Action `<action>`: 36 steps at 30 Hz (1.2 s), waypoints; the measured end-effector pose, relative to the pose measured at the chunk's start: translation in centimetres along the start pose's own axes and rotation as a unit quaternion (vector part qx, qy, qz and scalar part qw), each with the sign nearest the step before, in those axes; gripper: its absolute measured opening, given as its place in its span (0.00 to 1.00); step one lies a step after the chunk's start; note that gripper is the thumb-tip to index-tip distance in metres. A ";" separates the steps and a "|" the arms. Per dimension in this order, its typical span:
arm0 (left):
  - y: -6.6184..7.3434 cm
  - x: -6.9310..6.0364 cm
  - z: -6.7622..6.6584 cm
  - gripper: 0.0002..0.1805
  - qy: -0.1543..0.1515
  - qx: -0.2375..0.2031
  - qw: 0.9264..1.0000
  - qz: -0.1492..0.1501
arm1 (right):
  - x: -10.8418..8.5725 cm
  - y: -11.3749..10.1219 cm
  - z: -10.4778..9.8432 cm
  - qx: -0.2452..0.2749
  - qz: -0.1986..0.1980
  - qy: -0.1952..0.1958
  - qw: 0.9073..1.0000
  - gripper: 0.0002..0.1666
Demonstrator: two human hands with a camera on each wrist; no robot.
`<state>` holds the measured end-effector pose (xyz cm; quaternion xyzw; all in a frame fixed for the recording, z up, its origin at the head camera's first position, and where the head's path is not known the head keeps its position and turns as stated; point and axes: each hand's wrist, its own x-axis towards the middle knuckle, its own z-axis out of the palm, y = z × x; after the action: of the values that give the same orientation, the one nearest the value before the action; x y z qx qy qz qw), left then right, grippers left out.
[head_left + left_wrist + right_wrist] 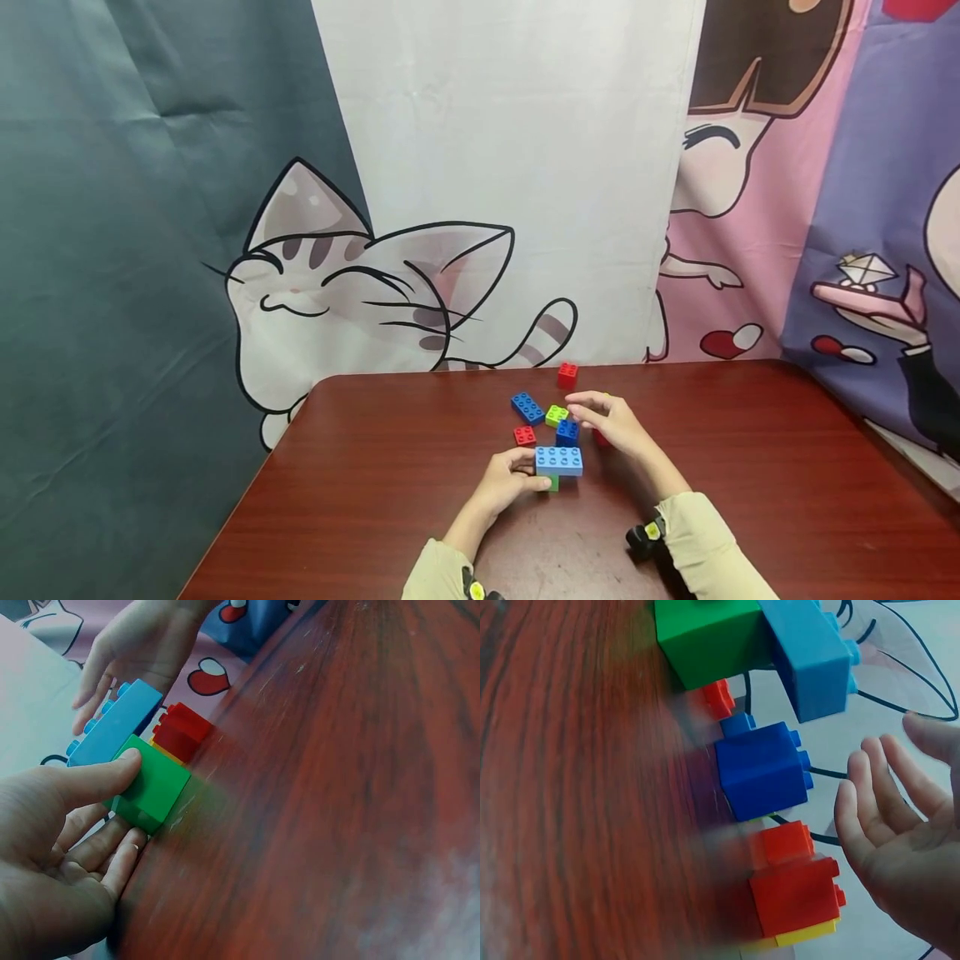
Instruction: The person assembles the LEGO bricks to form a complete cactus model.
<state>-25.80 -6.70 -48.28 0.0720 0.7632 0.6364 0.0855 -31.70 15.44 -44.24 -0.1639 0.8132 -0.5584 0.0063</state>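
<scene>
My left hand [504, 485] pinches a green toy brick [155, 784] between thumb and fingers near the front of the brick group. A light blue brick [558, 461] sits on top of the green one and juts out past it to the right. My right hand [609, 419] hovers over the bricks with its fingers loosely extended and nothing in them. Just beneath and beside it lie a dark blue brick [765, 771] and a red brick [795, 896]. A bit of yellow brick [808, 932] shows next to that red one.
Farther back on the brown table [360, 467] lie a blue brick [527, 408], a lime green brick [556, 415] and a small red brick [524, 436]. Another red brick [567, 375] stands at the table's far edge. A printed curtain [525, 167] hangs behind.
</scene>
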 end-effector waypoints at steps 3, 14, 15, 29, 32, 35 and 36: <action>0.0 0.0 0.0 0.22 0.000 0.003 1.000 0.004 | 0.6 -0.2 0.5 0.000 0.017 0.015 1.000 0.26; 0.3 0.1 -0.4 0.22 0.005 0.013 1.000 0.018 | 2.9 -0.7 2.3 0.105 0.097 0.055 0.988 0.27; 0.2 0.1 -0.3 0.22 0.006 0.014 1.000 0.019 | 2.9 -0.6 2.5 0.101 0.099 0.058 0.988 0.26; 0.0 -0.3 -0.1 0.21 0.002 0.011 1.000 0.019 | 3.4 1.2 3.2 -0.007 0.106 0.058 0.993 0.22; 0.0 -0.2 -0.1 0.21 0.002 0.011 1.000 0.021 | 3.6 1.4 3.5 -0.024 0.098 0.053 0.993 0.22; 0.0 -0.2 -0.1 0.21 0.000 0.008 1.000 0.021 | 3.7 1.6 3.7 -0.029 0.101 0.052 0.993 0.22; 0.0 -0.2 -0.1 0.21 -0.001 0.006 1.000 0.021 | 3.7 1.7 3.8 -0.030 0.104 0.053 0.993 0.22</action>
<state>-25.66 -6.79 -48.26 0.0889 0.7654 0.6333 0.0721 -34.87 11.57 -46.57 -0.0493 0.8414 -0.5378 0.0165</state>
